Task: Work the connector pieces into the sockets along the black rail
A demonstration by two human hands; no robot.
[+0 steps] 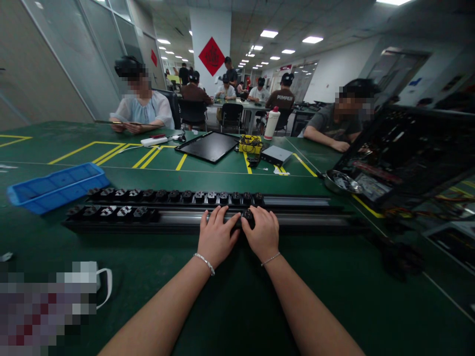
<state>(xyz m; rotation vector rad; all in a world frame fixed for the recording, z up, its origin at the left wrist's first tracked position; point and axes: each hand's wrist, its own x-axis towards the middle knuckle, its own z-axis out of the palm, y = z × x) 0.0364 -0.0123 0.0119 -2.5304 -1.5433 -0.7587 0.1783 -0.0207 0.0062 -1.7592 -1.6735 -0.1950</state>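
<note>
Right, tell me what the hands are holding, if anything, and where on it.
The left hand and right hand meet at a small black piece on the near rail; whether they grip its sides or merely press it cannot be told.

On the bench [166, 287], the front rail [178, 217] bore a row of sockets [109, 211] at its left and a lone socket [249, 216] farther right along it; the rear rail [308, 201], just behind and parallel, bore a longer row [199, 197]. A tray [57, 190] lay left of the rails and a bowl [329, 187] behind their right end, beside a case [408, 148]. Behind the rails lay a panel [210, 146], with a box [276, 155] to its right.
</note>
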